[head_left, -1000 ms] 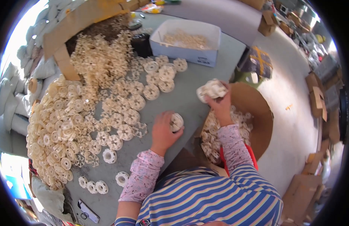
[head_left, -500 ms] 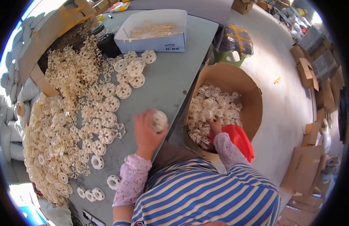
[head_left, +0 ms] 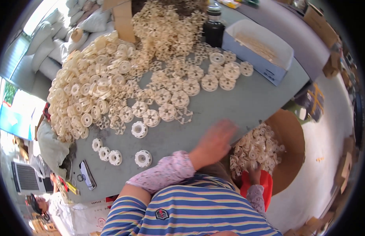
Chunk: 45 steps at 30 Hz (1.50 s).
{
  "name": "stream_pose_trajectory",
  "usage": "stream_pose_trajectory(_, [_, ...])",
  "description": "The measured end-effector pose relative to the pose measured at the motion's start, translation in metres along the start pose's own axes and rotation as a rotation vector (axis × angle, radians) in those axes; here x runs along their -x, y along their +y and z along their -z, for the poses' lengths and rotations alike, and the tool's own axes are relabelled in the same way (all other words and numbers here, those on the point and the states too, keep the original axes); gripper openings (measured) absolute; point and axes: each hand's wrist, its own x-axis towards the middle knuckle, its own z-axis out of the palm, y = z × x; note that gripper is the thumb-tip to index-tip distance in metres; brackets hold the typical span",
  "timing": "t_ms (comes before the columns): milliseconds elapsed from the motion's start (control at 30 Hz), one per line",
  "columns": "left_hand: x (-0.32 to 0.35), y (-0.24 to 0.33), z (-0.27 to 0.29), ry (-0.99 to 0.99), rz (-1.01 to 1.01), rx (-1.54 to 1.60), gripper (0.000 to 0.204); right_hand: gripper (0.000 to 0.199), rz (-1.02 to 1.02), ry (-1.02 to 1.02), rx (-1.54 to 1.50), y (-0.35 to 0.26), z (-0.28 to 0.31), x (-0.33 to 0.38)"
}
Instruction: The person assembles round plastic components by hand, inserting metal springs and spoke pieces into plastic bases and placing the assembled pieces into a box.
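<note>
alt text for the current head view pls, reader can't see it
A person's right hand is at the near side of a carton of pale parts; the left hand, blurred, is near the edge of a table. More parts lie heaped and spread there, with a bottle and blue box beyond.

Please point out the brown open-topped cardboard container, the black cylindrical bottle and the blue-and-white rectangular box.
Brown open-topped cardboard container point(head_left: 292, 153): head view, bare inner wall.
Black cylindrical bottle point(head_left: 214, 33): head view, dark body.
Blue-and-white rectangular box point(head_left: 249, 57): head view, blue outer side wall.
</note>
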Motion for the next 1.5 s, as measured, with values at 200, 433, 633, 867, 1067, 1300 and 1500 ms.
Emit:
stream_pose_trajectory(200, [0.018,-0.082,0.097,0.242,0.396,-0.294,0.062,0.028,0.566,0.373,0.263,-0.145,0.024,-0.063])
stream_pose_trajectory(433, [-0.098,-0.093,0.04,0.262,0.207,-0.227,0.079,0.043,1.118,0.282,0.205,-0.437,-0.06,-0.166])
stream_pose_trajectory(633, [-0.111,-0.119,0.013,0.124,0.218,-0.381,0.085,0.046,0.993,-0.038,0.266,-0.447,-0.116,-0.21])
stream_pose_trajectory(867, [-0.035,-0.054,0.025,-0.069,0.254,-0.216,0.071,0.056,1.065,-0.039,0.27,-0.405,-0.082,-0.087])
stream_pose_trajectory(1067, [-0.036,-0.046,0.049,-0.138,0.322,-0.003,0.073,0.065,1.267,-0.03,0.349,-0.389,-0.066,-0.075])
stream_pose_trajectory(1300, [-0.061,-0.057,-0.007,0.188,0.21,-0.026,0.069,0.07,1.063,-0.17,0.147,-0.391,-0.084,-0.133])
stream_pose_trajectory(1500, [-0.067,-0.081,-0.089,0.156,0.079,-0.023,0.088,0.067,0.918,-0.195,-0.214,-0.36,-0.063,-0.221])
